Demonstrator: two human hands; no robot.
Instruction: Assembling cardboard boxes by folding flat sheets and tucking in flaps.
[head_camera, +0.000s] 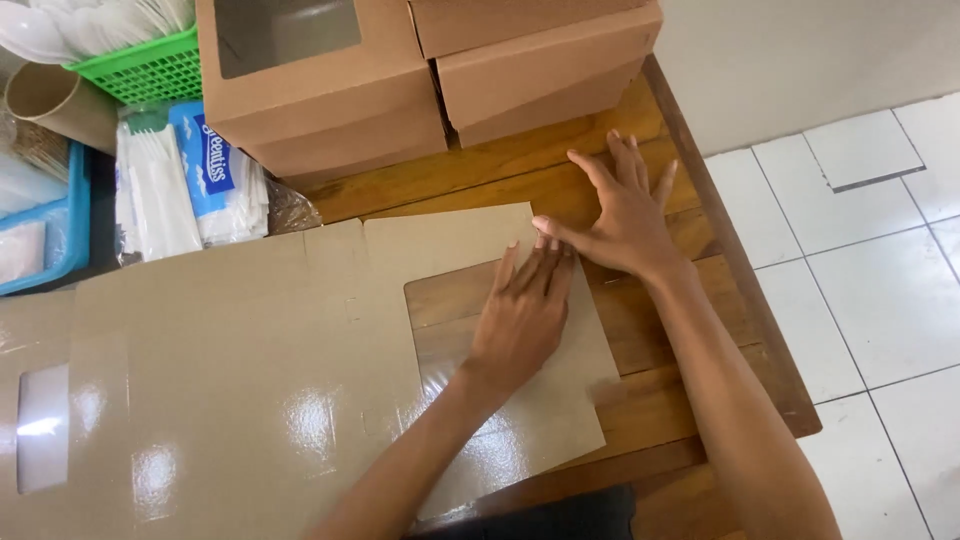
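A flat cardboard box blank (250, 380), glossy and with a clear window, lies across the wooden bench (660, 400). The left hand (520, 315) presses flat on its window panel, fingers together. Just beyond, the right hand (625, 215) rests spread at the panel's far edge, holding nothing. Folded boxes (330, 90) stand behind.

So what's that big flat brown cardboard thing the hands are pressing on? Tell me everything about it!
It is an unfolded cardboard box blank, tan and glossy, catching the light. It lies flat on the wooden table, with fold lines and a square window covered in clear film, the wood showing through. The left hand presses flat across the window's edge; the right hand rests at the sheet's far right corner, thumb on its edge. Finished window boxes stand behind it.
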